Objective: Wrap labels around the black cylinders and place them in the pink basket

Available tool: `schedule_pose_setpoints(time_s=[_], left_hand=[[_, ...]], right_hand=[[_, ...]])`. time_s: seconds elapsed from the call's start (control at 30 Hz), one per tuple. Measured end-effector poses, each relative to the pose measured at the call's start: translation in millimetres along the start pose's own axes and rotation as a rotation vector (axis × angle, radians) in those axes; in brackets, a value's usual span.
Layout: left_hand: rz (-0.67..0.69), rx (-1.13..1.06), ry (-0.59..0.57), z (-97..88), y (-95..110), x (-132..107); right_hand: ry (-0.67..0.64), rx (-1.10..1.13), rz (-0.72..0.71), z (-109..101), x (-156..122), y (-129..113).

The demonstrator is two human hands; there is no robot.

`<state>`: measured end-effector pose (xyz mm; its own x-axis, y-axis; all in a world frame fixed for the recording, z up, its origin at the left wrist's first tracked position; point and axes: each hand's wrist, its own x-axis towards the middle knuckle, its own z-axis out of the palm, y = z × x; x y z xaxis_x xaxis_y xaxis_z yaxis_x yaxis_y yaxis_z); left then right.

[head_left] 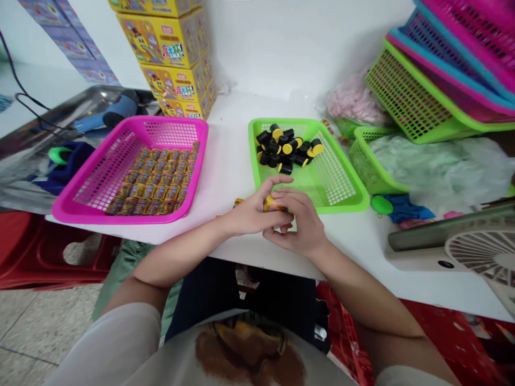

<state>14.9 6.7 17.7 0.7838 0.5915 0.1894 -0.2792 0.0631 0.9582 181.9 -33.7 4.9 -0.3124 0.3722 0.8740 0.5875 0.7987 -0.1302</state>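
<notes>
Between my two hands is a small yellow printed tub (273, 203), partly covered by the fingers. My left hand (257, 210) grips it from the left, its index finger raised over the top. From the right, the curled fingers of my right hand (300, 222) close on the same tub. Just behind the hands stands a green basket (341, 185) with a heap of black tubs with yellow ends (286, 146). At the left, a pink basket (171, 219) holds rows of printed tubs (155, 179). A bit of printed yellow wrapping (238, 202) shows beside my left wrist.
Yellow printed boxes (163, 43) are stacked behind the pink basket. A blue heat-gun-like tool (108, 113) lies on a metal tray at left. Stacked coloured baskets (422, 91), a bag-filled green basket (362, 155) and a small fan (491, 252) stand at right.
</notes>
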Motion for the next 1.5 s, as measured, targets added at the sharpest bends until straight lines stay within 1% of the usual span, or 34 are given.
schedule_pose_setpoints(time_s=[0.1, 0.23, 0.33, 0.43, 0.53, 0.7, 0.77, 0.83, 0.9, 0.93, 1.0, 1.07, 1.1, 1.13, 1.17, 1.2, 1.23, 1.27, 1.3, 1.33, 1.4, 1.43, 1.47, 1.5], left_hand=[[0.038, 0.046, 0.007, 0.6, -1.7, -1.2], [0.148, 0.162, -0.005, 1.7, -6.2, -2.8], [0.254, 0.267, 0.016, 4.8, -9.0, -2.9], [0.337, 0.37, 0.101, 9.3, -11.0, -3.0], [0.336, 0.44, 0.19, 13.0, -13.2, -4.6], [0.378, 0.51, 0.228, 13.6, -24.2, -5.7], [0.451, 0.54, 0.258, 11.5, -30.0, -2.8], [0.586, 0.616, 0.321, 8.8, -32.1, 0.9], [0.698, 0.73, 0.403, 7.5, -26.5, 1.4], [0.709, 0.798, 0.422, 7.9, -19.8, -1.0], [0.636, 0.927, 0.412, 10.2, 1.3, -12.3], [0.519, 1.015, 0.379, 10.9, 30.3, -30.3], [0.463, 1.045, 0.378, 8.2, 46.4, -39.9], [0.406, 1.078, 0.397, 2.1, 62.9, -48.6], [0.343, 1.13, 0.43, -8.3, 79.0, -55.3], [0.266, 1.215, 0.484, -23.5, 94.1, -59.2], [0.192, 1.33, 0.577, -43.4, 107.5, -60.1], [0.113, 1.443, 0.683, -67.3, 118.5, -57.8], [-0.005, 1.513, 0.78, -94.0, 126.4, -52.8], [-0.149, 1.549, 0.818, -122.3, 131.2, -45.7], [-0.479, 1.542, 0.822, -177.4, 131.5, -28.6], [-0.583, 1.546, 0.845, -201.8, 128.0, -20.1], [-0.622, 1.575, 0.843, -222.7, 123.0, -12.5], [-0.631, 1.608, 0.848, -239.8, 117.3, -6.0]], right_hand=[[0.02, -0.017, -0.046, 0.3, -5.1, 5.8], [0.044, -0.028, -0.129, -4.6, -7.0, 9.6], [0.014, -0.031, -0.142, -8.0, -5.6, 7.3], [-0.011, 0.046, -0.134, -9.1, -5.7, 5.1], [-0.012, 0.062, -0.118, -8.9, -7.8, 4.1], [-0.092, 0.004, -0.095, -10.4, -8.2, 0.5], [-0.09, -0.024, -0.097, -10.6, -7.1, -0.2], [-0.069, -0.044, -0.105, -9.9, -6.2, 1.2], [-0.051, -0.059, -0.102, -9.1, -5.8, 5.0], [-0.037, -0.075, -0.1, -8.8, -5.7, 7.4], [0.012, -0.13, -0.115, -9.0, -5.4, 12.8], [0.061, -0.203, -0.141, -9.7, -4.7, 17.7], [0.064, -0.237, -0.143, -10.0, -4.3, 19.7], [0.047, -0.267, -0.13, -9.9, -4.0, 21.2], [0.014, -0.296, -0.099, -9.3, -3.9, 22.1], [-0.026, -0.326, -0.058, -8.1, -4.0, 22.6], [-0.066, -0.353, -0.01, -6.2, -4.5, 22.5], [-0.103, -0.374, 0.035, -3.8, -5.2, 22.1], [-0.135, -0.387, 0.074, -1.1, -6.1, 21.3], [-0.165, -0.395, 0.102, 1.6, -7.1, 20.4], [-0.21, -0.403, 0.125, 5.8, -8.8, 18.6], [-0.224, -0.406, 0.124, 6.9, -9.2, 18.0], [-0.232, -0.412, 0.122, 7.2, -9.4, 17.7], [-0.234, -0.416, 0.122, 6.9, -9.3, 17.8]])
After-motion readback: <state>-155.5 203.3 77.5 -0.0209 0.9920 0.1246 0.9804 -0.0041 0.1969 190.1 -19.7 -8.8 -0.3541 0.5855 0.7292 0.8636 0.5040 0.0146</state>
